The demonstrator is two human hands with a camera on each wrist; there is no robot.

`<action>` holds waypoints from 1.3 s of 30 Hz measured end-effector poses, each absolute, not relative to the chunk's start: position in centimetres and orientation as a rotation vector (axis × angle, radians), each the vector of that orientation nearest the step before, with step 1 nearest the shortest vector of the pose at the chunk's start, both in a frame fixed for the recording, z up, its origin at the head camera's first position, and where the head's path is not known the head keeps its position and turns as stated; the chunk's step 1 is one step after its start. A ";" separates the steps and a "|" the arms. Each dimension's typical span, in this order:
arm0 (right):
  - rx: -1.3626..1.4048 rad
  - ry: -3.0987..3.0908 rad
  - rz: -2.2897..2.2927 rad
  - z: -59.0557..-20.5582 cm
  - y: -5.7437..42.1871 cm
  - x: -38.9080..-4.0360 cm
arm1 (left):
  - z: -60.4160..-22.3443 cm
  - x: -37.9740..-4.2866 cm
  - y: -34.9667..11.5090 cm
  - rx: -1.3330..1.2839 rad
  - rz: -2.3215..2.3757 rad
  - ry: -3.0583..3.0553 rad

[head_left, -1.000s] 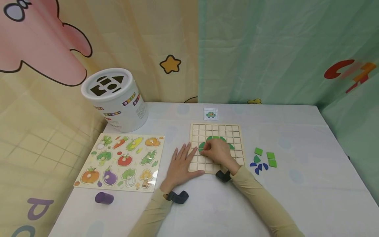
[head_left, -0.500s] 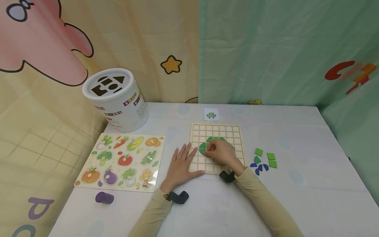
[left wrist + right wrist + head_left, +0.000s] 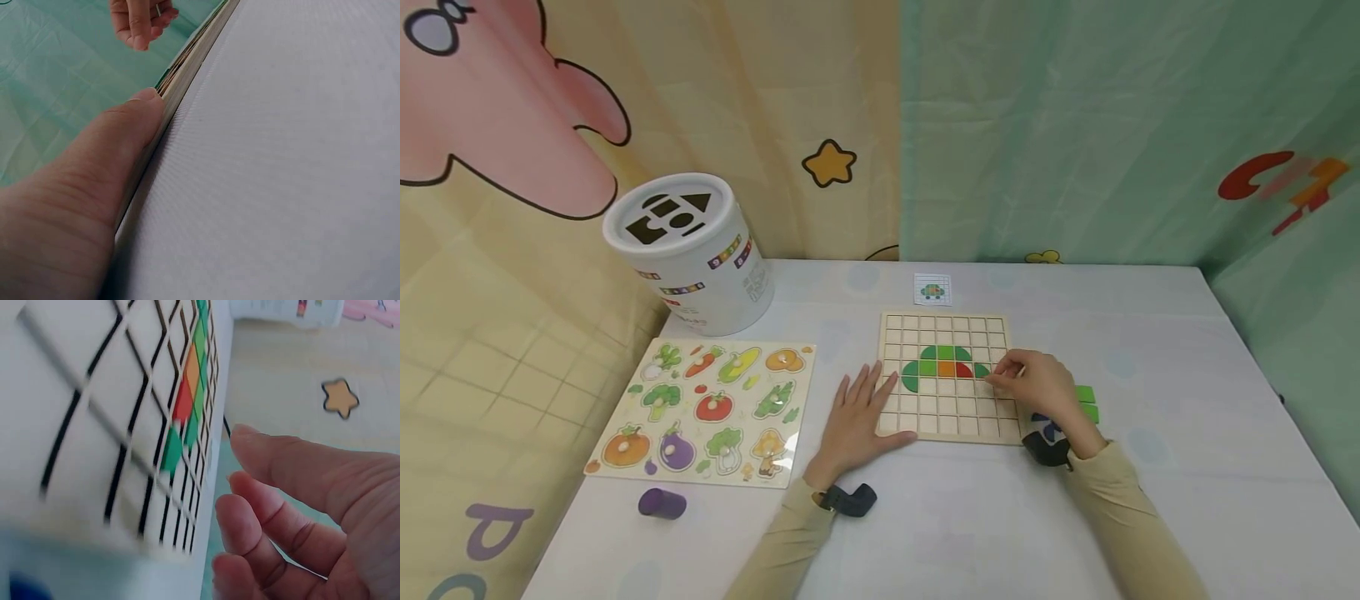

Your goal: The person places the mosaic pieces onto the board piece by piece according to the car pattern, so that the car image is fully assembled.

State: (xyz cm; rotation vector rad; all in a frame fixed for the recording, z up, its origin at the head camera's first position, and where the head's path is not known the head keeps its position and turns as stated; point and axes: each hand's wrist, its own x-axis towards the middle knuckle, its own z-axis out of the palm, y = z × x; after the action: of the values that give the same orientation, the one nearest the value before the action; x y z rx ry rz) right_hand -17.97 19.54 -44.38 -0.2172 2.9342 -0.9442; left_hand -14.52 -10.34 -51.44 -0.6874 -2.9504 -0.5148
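Observation:
A wooden grid board (image 3: 951,427) bears several green pieces, an orange square (image 3: 946,368) and a red piece (image 3: 963,369). At the pattern's lower left is a rounded green piece (image 3: 910,383); a green quarter-circle (image 3: 981,370) lies at its right. My left hand (image 3: 853,429) rests with spread fingers at the board's left edge, its thumb (image 3: 134,125) against the near edge. Over the board's right edge hovers my right hand (image 3: 1041,387), fingers loosely bent. In the right wrist view, its thumb (image 3: 281,456) and fingers are apart, with nothing between them.
Green squares (image 3: 1084,394) and blue pieces (image 3: 1051,429) lie right of the board, partly hidden by my right hand. A picture card (image 3: 932,290) lies behind it. Leftward are a vegetable puzzle (image 3: 748,417), a purple cylinder (image 3: 662,503) and a white bucket (image 3: 718,292).
My right hand has moved from the pattern's left side to the board's right edge, uncovering the orange and red pieces and leaving the lower-left green piece on the board. My left hand stays put.

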 end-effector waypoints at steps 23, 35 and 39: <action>-0.083 2.913 -0.769 -45.0 27.0 -17.7 | -51.8 -14.6 -10.4 -0.701 -0.502 -2.927; -0.087 2.945 -0.782 -45.5 26.9 -18.3 | -51.6 -14.5 -10.3 -0.694 -0.505 -2.945; -0.079 3.001 -0.803 -45.5 26.5 -17.9 | -51.6 -14.6 -10.4 -0.690 -0.498 -2.950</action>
State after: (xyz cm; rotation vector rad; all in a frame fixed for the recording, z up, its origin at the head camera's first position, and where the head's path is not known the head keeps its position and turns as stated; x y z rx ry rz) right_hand -17.88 26.50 -45.52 -0.0790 3.0012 -0.8035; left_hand -14.55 -10.35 -51.64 -0.6895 -2.9497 -0.4984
